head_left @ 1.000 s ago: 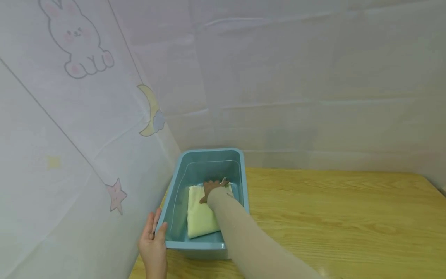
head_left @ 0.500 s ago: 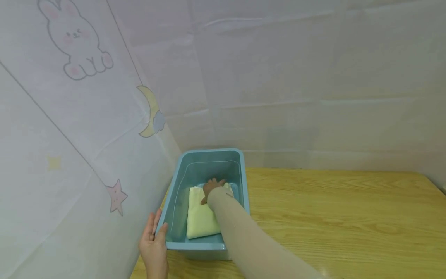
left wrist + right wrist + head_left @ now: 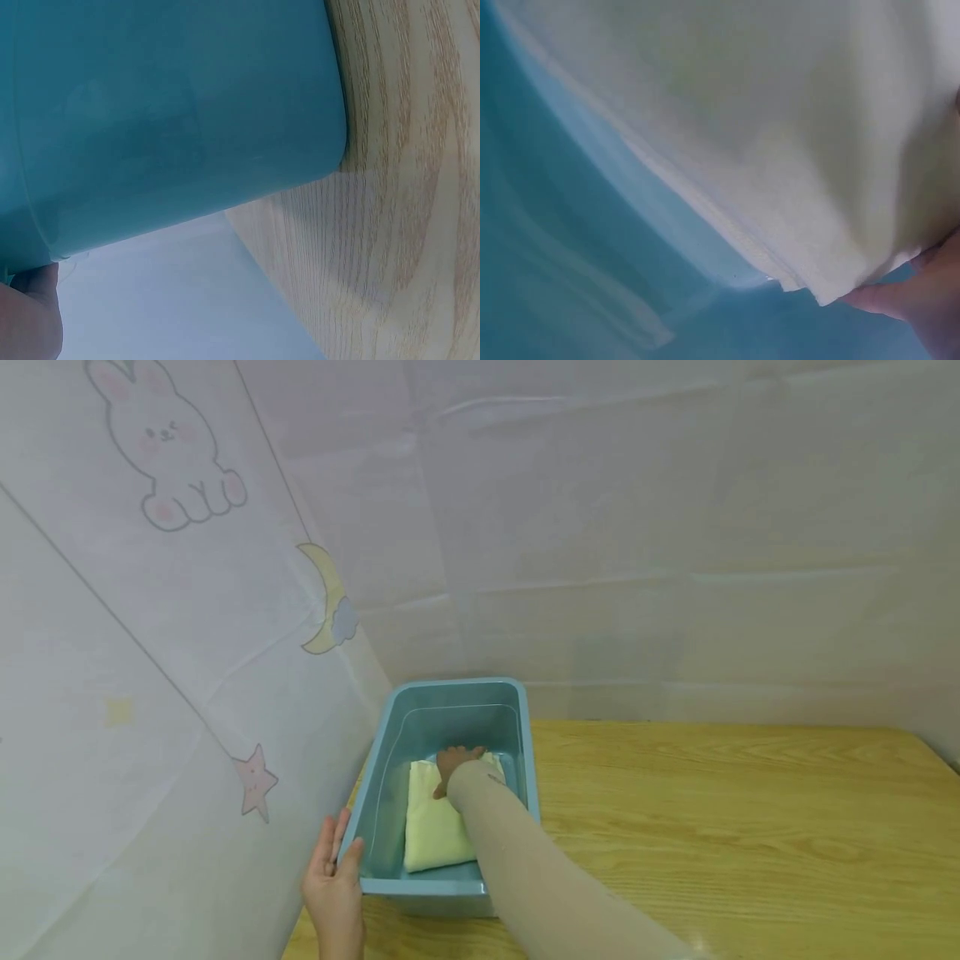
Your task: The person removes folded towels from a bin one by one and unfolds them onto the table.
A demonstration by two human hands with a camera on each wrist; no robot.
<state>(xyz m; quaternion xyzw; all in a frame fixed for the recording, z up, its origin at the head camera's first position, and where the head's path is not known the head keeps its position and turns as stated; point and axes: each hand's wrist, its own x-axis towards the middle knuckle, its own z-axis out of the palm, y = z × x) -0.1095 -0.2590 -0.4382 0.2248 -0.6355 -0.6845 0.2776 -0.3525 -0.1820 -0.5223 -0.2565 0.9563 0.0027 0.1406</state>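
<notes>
A blue plastic bin [image 3: 422, 887] stands on the table with a folded pale yellow cloth [image 3: 435, 835] lying on its floor. My left hand [image 3: 333, 893] holds the bin's near left corner, thumb over the rim and fingers along the outer wall. In the left wrist view, part of that hand [image 3: 30, 322] shows at the rim. My right hand [image 3: 453, 768] reaches into the bin and rests on the far part of the cloth, fingers spread. The right wrist view shows fingers [image 3: 885, 298] right at the cloth's edge. The right forearm hides the cloth's right side.
The wooden table [image 3: 720, 835] extends to the right of the bin. A pale wall covering [image 3: 637, 527] rises behind it. Close on the left is another covering with a printed bunny [image 3: 168, 452], moon and star.
A small whitish bit that stood up by the right fingers at the cloth's far corner no longer shows. The right fingers have shifted slightly; the left hand keeps its hold on the bin.
</notes>
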